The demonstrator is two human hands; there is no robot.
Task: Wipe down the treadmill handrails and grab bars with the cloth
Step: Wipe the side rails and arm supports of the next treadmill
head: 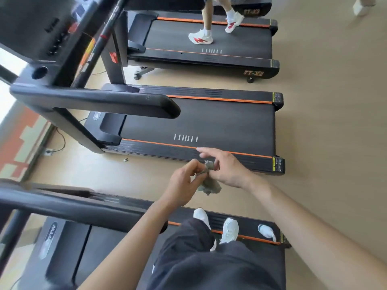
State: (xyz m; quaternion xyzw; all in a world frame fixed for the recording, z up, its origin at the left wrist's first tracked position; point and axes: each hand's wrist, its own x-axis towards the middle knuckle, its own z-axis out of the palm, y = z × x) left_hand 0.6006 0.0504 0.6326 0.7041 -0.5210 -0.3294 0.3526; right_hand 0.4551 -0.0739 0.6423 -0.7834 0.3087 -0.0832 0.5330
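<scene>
Cloth (210, 186): small, grey, bunched, held in air between both hands, over floor (125, 174), touching no rail. Left hand (184, 182) pinches its side, fingers curled. Right hand (227, 171) pinches its top, forefinger straight out. Just below left forearm: near rail (83, 208), blurred. Well apart, ahead: far rail (104, 99). Step, as I judge: regathering cloth, no wiping under way. Next move calls for cloth settled in one hand, then pressed on a rail and run along it.

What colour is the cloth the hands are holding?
Greyish-green. The cloth shows best in the head view, the only view here.
</scene>
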